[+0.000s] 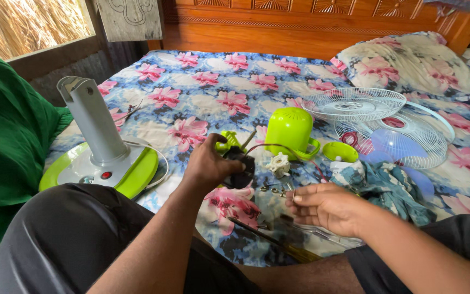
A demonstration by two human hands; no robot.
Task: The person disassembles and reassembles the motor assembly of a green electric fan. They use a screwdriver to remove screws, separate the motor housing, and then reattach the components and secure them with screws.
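My left hand [209,162] grips a black fan motor [241,170] with red wires, held just above the flowered bedsheet [213,92]. Palm down, my right hand [325,205] hovers with loosely curled fingers over small screws [272,189] and a screwdriver [278,242] lying on the sheet; it holds nothing that I can see. Behind the motor stands a lime green motor cover [289,129], with a white plastic gear part [278,164] beside it.
A grey fan stand on a green and white base [101,158] sits at the left. White fan grilles and a blue blade [387,128] lie at the right, by a blue cloth [384,182]. A green cushion [4,141] and wooden headboard [300,27] border the bed.
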